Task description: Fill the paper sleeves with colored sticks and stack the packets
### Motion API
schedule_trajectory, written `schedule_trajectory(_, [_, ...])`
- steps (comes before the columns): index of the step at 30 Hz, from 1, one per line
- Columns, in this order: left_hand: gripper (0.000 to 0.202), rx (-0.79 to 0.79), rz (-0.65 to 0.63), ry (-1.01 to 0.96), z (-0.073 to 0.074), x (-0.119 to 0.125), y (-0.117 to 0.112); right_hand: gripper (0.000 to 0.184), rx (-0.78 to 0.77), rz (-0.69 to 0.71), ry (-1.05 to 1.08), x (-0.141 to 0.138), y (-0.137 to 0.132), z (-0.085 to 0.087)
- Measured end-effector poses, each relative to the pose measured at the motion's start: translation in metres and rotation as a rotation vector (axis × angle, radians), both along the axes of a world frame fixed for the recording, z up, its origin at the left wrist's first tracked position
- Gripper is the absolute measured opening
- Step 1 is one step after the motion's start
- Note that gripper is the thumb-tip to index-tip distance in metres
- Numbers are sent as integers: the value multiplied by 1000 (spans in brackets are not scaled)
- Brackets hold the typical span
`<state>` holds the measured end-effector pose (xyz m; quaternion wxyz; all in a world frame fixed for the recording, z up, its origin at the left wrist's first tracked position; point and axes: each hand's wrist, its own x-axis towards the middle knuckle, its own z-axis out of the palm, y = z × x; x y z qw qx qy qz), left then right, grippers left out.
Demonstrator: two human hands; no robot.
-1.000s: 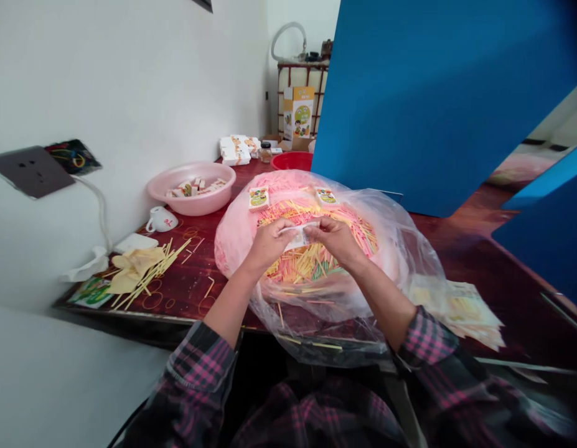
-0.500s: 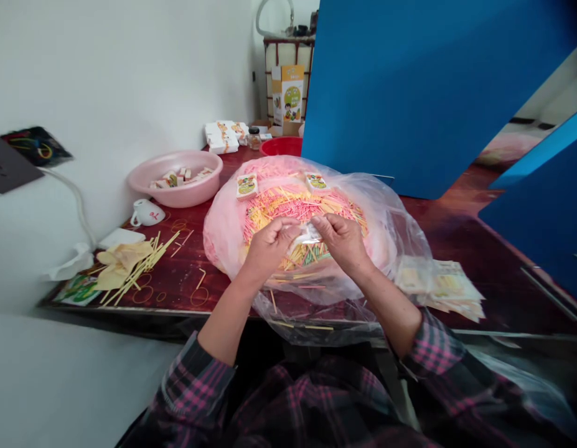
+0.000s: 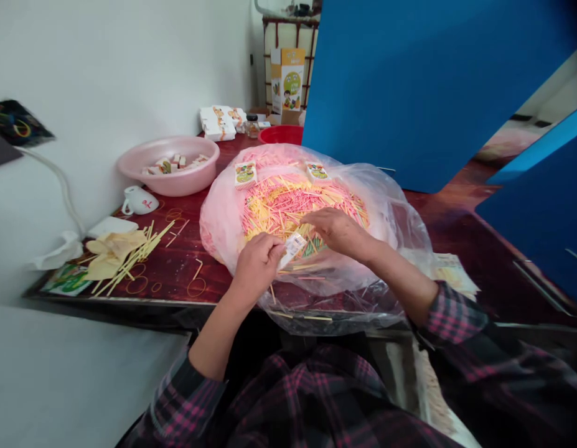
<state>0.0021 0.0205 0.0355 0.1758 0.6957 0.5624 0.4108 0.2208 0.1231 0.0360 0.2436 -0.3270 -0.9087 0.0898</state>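
My left hand point(image 3: 260, 264) is closed, pinching a small white printed box point(image 3: 294, 246) between thumb and fingers at its near end. The box looks flattish and tilts up to the right. My right hand point(image 3: 339, 231) reaches over the heap of thin sticks point(image 3: 288, 202), fingers stretched out to the left and nothing visible in them; its thumb is mostly hidden. Pink, yellow and green sticks fill a large clear plastic bag point(image 3: 400, 218). Two small printed boxes, a left one point(image 3: 246, 175) and a right one point(image 3: 318, 173), rest at the heap's far side.
At the left stand a pink basin point(image 3: 171, 183) with small boxes in it and a white mug point(image 3: 139, 201). Loose yellow sticks point(image 3: 139, 258) and rubber bands lie nearer. Flat printed packets point(image 3: 454, 274) are at the right, and a blue panel point(image 3: 386, 93) rises behind.
My hands have come apart. The left moved down and left with the small white box, whose printed side now shows. My right hand let go of it and stretched its fingers over the sticks.
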Motion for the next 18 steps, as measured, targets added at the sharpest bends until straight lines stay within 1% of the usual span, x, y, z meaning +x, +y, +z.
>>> schedule_trajectory(1, [14,-18,11,-4,-4,-1,-2,46,32,31,-113,1,3,-1])
schedule_trajectory(3, [12,-48,34,-53,-12,-3,-5,47,95,68,-288,-1,6,-2])
schedule_trajectory(7, [12,-114,67,-304,-20,-6,-7,34,208,140,-502,-9,13,1])
schedule_trajectory(11, [13,-170,62,-607,-20,-7,-5,24,292,198,-564,-17,22,3])
schedule_trajectory(14, [11,-148,83,-793,-21,-5,-1,18,307,216,-577,-20,28,0])
schedule_trajectory(16, [9,-108,125,-850,-24,-3,2,18,302,222,-574,-21,30,-3])
schedule_trajectory(18, [6,-67,168,-852,-28,-2,6,19,287,217,-557,-20,32,-7])
